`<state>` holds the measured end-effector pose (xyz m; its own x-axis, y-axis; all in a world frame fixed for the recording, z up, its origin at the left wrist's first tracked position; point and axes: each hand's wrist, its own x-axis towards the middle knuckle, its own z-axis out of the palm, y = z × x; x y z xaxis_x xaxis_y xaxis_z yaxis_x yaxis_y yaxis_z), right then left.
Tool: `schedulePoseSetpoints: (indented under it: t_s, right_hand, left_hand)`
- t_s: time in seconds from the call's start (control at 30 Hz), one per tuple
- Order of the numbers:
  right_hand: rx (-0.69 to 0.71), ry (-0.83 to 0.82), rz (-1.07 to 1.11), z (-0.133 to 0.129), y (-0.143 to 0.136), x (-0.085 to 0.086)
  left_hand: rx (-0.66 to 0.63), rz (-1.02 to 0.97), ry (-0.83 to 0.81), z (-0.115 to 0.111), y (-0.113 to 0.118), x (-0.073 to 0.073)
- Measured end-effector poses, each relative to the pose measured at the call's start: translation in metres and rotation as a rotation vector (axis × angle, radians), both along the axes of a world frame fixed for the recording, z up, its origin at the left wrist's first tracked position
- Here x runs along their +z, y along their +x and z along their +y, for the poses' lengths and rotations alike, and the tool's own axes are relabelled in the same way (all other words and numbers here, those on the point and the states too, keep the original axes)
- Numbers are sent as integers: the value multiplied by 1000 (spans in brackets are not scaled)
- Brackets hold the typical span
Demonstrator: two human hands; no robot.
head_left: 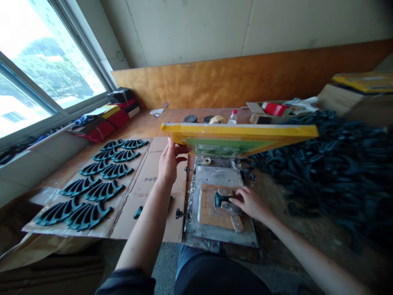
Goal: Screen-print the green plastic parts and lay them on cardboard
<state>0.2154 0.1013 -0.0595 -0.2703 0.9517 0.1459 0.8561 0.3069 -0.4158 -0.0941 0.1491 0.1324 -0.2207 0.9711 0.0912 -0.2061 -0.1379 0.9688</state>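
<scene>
A yellow-edged screen frame (239,131) is tilted up over a metal base plate (219,176). My left hand (172,162) grips the frame's left corner, fingers at its underside. On the plate lies a wooden board (207,205) with small blocks. A dark green plastic part (219,199) sits on that board, and my right hand (248,201) has its fingers closed at the part's right end. Rows of fanned green parts (92,215) lie on flattened cardboard (147,184) at the left.
A big pile of dark green parts (307,164) covers the right side. Behind the frame stand a bottle with a pink cap (233,117), dark round lids (190,119) and an open carton (258,108). Red and black boxes (119,116) lie by the window.
</scene>
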Motion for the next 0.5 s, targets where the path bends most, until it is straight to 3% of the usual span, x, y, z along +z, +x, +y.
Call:
schedulePoseSetpoints:
  t_s: [0.03,0.1,0.17,0.23,0.33,0.4,0.43,0.5]
  right_hand:
    - [11,24,-36,-8,-9,-7]
    - [-41,7,-83,-20,-28,-8]
    - [-145,-39,-49,-30,-48,4]
    - [-183,0,34,-41,-73,22]
    - [92,138,147,-54,-98,43]
    - [262,155,189,-59,-82,46]
    - [261,158,189,-60,-61,43]
    - [79,250,150,-57,3,26]
  left_hand:
    - [56,-24,10,-2,5,-5]
    - [91,-58,-48,-22,20,-28]
    - [-78,-44,-278,-56,40,-63]
    - [-399,-19,-617,-96,60,-101]
    - [-361,-200,-714,-136,72,-139]
    - [-246,-244,-686,-142,57,-151]
    - [-185,-214,-675,-139,41,-155]
    - [-30,-51,-682,-134,-5,-164]
